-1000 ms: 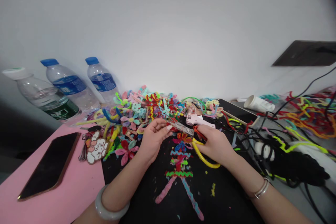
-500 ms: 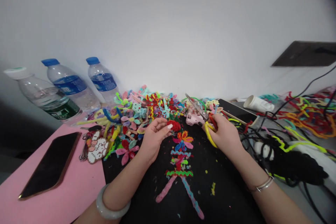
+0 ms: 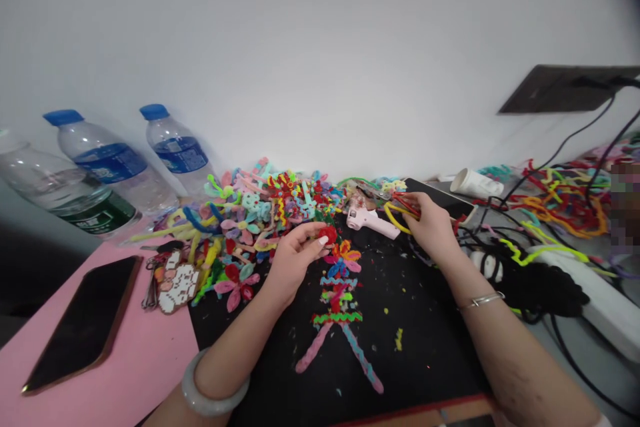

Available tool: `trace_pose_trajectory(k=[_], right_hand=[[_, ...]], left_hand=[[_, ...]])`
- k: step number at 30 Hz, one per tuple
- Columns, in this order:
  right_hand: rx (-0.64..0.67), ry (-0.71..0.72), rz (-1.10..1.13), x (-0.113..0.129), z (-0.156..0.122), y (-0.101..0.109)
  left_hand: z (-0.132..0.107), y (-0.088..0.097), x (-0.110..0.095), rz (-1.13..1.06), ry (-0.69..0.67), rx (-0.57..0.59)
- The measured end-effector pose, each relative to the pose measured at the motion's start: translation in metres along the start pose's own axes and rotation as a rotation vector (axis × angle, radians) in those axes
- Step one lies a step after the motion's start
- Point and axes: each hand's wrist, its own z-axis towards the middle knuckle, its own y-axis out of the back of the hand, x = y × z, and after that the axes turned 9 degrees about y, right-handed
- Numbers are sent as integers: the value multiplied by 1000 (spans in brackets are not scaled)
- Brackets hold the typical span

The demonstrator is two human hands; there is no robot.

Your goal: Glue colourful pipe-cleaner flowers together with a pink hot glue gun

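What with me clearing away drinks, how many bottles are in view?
3, all at the picture's left: a green-labelled bottle at the edge, a blue-capped bottle beside it, and another blue-capped bottle nearest the colourful pile. Others could be hidden.

left: pale thick bangle (image 3: pixel 189 383) | right: silvery bracelet (image 3: pixel 485 300), perhaps doubled

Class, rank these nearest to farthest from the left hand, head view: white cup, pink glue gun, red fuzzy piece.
1. Red fuzzy piece: in the left hand.
2. Pink glue gun: to the right.
3. White cup: farther right, on its side.
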Motion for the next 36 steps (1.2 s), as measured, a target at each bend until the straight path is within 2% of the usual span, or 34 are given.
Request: trace_pose_trajectory(k=[5, 8, 12, 15, 18, 22, 26, 33, 36], right_hand=[[86, 38, -66, 4, 1, 1], [79, 73, -49, 8, -1, 1], [7, 41, 30, 11, -3, 2], [-100, 14, 5, 14, -4, 6], [-172, 37, 24, 24, -6, 9], [-5, 141, 92, 38, -10, 3], [156, 213, -13, 39, -12, -6], [244, 130, -52, 29, -10, -6], [254, 150, -53, 28, -11, -8]], left_hand=[[0, 0, -1, 14, 22, -20], [2, 2, 1, 42, 18, -17], [5, 4, 5, 4, -20, -55], [7, 4, 5, -44, -68, -93], [6, 4, 5, -63, -66, -107], [6, 6, 5, -58, -68, -164], [9, 8, 6, -10, -104, -204], [10, 9, 5, 15, -123, -231], [9, 9, 4, 21, -132, -238]])
